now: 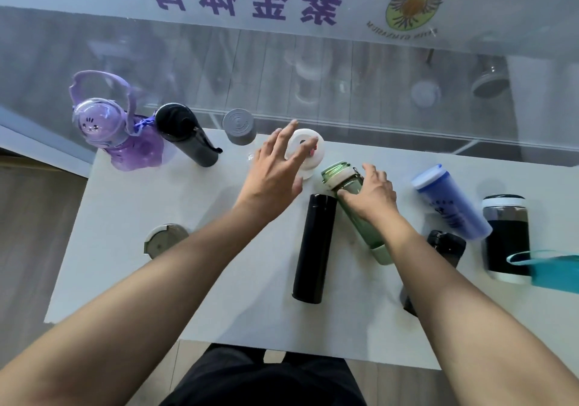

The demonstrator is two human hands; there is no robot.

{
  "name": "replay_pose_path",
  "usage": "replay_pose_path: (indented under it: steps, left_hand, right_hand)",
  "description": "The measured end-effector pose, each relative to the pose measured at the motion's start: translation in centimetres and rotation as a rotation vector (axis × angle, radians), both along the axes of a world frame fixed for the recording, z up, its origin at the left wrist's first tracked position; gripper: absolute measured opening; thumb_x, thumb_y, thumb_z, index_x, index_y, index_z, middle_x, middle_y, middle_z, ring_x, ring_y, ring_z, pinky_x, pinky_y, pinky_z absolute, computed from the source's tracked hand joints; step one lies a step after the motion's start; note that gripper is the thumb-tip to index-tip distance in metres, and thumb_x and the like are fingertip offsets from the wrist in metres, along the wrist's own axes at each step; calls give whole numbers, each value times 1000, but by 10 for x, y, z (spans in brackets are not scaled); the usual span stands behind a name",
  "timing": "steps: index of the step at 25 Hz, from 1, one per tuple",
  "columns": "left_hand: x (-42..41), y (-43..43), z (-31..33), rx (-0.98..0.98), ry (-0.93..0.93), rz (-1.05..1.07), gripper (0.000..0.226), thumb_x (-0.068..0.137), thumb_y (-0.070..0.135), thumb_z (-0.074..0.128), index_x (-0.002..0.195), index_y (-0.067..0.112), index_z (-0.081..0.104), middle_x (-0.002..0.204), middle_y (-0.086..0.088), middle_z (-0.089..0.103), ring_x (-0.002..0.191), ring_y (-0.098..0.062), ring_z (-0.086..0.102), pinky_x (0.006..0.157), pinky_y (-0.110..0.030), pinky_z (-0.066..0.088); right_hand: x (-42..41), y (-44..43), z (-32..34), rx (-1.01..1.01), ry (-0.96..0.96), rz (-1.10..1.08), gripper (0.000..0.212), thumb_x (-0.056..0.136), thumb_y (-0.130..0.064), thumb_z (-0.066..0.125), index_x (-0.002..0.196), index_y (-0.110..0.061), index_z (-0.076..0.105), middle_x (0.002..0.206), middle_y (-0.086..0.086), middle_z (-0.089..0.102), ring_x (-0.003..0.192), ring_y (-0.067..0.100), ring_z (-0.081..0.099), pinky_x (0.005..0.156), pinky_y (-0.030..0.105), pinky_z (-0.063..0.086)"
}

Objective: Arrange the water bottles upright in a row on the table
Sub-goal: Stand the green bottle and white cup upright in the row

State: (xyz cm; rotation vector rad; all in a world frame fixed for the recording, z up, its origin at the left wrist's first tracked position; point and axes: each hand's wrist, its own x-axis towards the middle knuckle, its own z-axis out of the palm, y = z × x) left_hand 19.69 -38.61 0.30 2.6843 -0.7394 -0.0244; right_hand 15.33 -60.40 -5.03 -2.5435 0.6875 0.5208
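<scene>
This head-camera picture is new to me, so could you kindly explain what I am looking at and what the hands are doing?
There is no machine: a person wears a camera on the head, looking down at their own bare arms. On the white table, a purple bottle, a black one and a grey-capped one stand upright along the far edge. The left hand is spread over a white-lidded bottle. The right hand grips a lying green bottle. A black flask and a blue tumbler also lie flat.
</scene>
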Motion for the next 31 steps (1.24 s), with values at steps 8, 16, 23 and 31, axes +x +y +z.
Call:
replay_pose_path:
  steps: [8,16,23,31]
  left_hand:
    - [31,-31,-20,106,158,83,72,70,2,71,131,28,44,138,-1,44,130,-32,34,82,-50,52]
    - [22,-36,-20,3,139,154,66,72,4,74,128,27,48,137,6,47,126,-26,37,71,-39,50]
    - [15,-33,-22,-33,206,144,85,78,0,62,149,33,30,155,-5,32,139,-30,27,96,-44,45]
    - [-32,-19,-23,-29,154,179,83,84,13,65,153,33,22,155,-10,26,129,-35,33,107,-45,38]
  right_hand:
    - [10,-4,-19,13,61,15,77,76,-56,71,139,-22,43,134,13,51,128,36,49,107,43,38]
    - [11,-8,-11,99,85,-19,87,67,-47,81,139,-18,41,132,13,51,123,34,55,104,42,45]
    - [5,-33,43,263,-408,-232,84,67,-30,89,137,-18,44,121,2,43,108,17,49,102,26,42]
    - [4,-33,54,392,-703,-215,80,61,-29,90,125,-29,43,124,-4,60,112,19,62,99,41,52]
